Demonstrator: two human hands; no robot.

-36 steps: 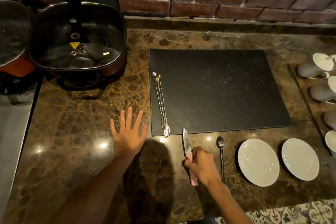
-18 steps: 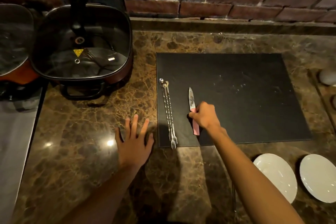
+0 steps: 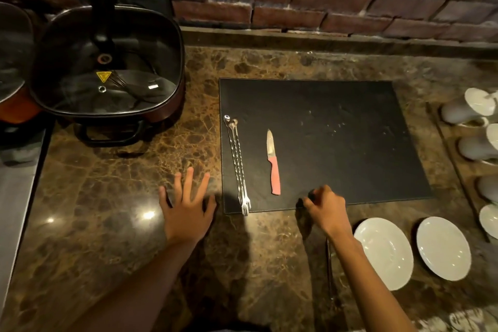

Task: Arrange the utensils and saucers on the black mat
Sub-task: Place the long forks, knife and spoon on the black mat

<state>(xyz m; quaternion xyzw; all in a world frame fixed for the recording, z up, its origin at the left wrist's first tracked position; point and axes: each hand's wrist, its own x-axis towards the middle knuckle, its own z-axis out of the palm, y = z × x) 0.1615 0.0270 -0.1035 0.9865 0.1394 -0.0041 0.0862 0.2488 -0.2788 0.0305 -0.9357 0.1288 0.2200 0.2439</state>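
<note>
The right hand (image 3: 327, 210) has its fingers curled in at the near edge of the black mat (image 3: 336, 129); I cannot tell if they grip anything; a thin spoon handle (image 3: 330, 272) shows under its wrist, off the mat; the left hand (image 3: 186, 210) lies flat with fingers spread, just left of the mat; the pink-handled knife (image 3: 272, 163) lies on the mat, touching no hand; the long forks (image 3: 238, 164) lie along the mat's left side; two white saucers (image 3: 384, 252) sit off the mat, near its front right corner.
</note>
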